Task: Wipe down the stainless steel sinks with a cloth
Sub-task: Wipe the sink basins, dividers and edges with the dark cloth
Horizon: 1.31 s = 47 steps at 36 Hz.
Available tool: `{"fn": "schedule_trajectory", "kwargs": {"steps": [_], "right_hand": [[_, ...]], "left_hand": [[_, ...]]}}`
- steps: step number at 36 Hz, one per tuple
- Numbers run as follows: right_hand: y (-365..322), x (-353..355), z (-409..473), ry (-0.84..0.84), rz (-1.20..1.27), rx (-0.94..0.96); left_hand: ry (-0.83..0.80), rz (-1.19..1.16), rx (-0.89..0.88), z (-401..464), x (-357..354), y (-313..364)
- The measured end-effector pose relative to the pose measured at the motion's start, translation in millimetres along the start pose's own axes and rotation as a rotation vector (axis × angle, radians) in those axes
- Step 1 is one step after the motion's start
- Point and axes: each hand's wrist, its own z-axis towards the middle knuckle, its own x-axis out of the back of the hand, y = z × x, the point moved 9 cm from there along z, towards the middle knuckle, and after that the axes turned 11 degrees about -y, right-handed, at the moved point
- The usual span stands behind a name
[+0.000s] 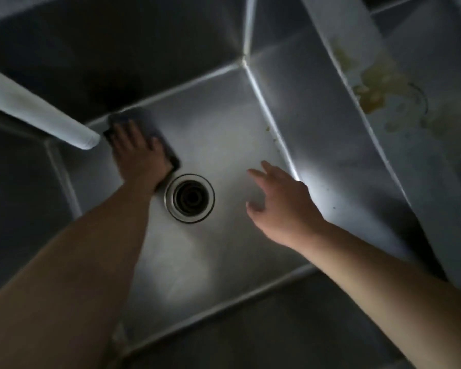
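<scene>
Cloth (155, 134) under flat left hand (136, 153)

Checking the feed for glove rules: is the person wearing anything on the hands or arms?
No. Both arms are bare as far as the view shows, with no sleeves visible. The left hand and right hand show no gloves, watch or rings, though the picture is dim and blurred.

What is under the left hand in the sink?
A dark cloth lies flat under the left hand, pressed to the sink floor beside the drain. Its edges show around the fingers; the middle and the steel beneath are covered.
</scene>
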Motion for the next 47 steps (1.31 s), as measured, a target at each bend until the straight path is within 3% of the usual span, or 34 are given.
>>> {"fn": "schedule_trajectory", "kwargs": {"steps": [5, 8, 13, 18, 21, 27, 30, 35, 39, 41, 45, 47], "right_hand": [[-31.7, 41.6, -50.8, 0.267, 0.017, 0.275], [-19.6, 65.8, -80.5, 0.426, -0.069, 0.306], [18.4, 104.6, -107.9, 0.602, -0.178, 0.257], [53.5, 107.7, -108.7, 0.559, -0.317, 0.012], [63.7, 104.2, -109.8, 0.573, -0.336, 0.003], [65.9, 102.8, -110.1, 0.629, -0.367, 0.025], [64.7, 103.2, -108.4, 0.630, -0.398, 0.007], [64.9, 102.5, -108.2, 0.605, -0.431, -0.024], [63.9, 103.4, -108.8, 0.608, -0.441, -0.027], [61.5, 102.4, -107.8, 0.613, -0.449, -0.018], [61.5, 101.6, -107.6, 0.624, -0.448, -0.002], [62.3, 101.4, -107.7, 0.629, -0.452, 0.009]], "left_hand": [[0.061, -0.121, 0.072, -1.4, 7.4, -20.2], [0.054, -0.141, 0.063, -2.3, 6.8, 4.8], [-0.020, -0.011, -0.230, -1.1, -6.9, 119.9], [-0.155, -0.018, -0.383, -4.3, -32.4, 226.3], [-0.139, -0.012, -0.405, -8.2, -39.8, 256.6], [-0.183, 0.131, -0.551, -40.5, -57.0, 249.4], [-0.185, 0.220, -0.704, -109.9, -79.8, 238.3], [-0.336, 0.304, -0.984, -231.2, -140.2, 203.3], [-0.336, 0.336, -1.024, -223.2, -129.6, 200.0], [-0.298, 0.297, -0.953, -180.5, -109.2, 200.1], [-0.177, 0.134, -0.495, -36.1, -47.6, 193.2], [-0.175, 0.148, -0.423, 14.1, -23.0, 205.9]]}}
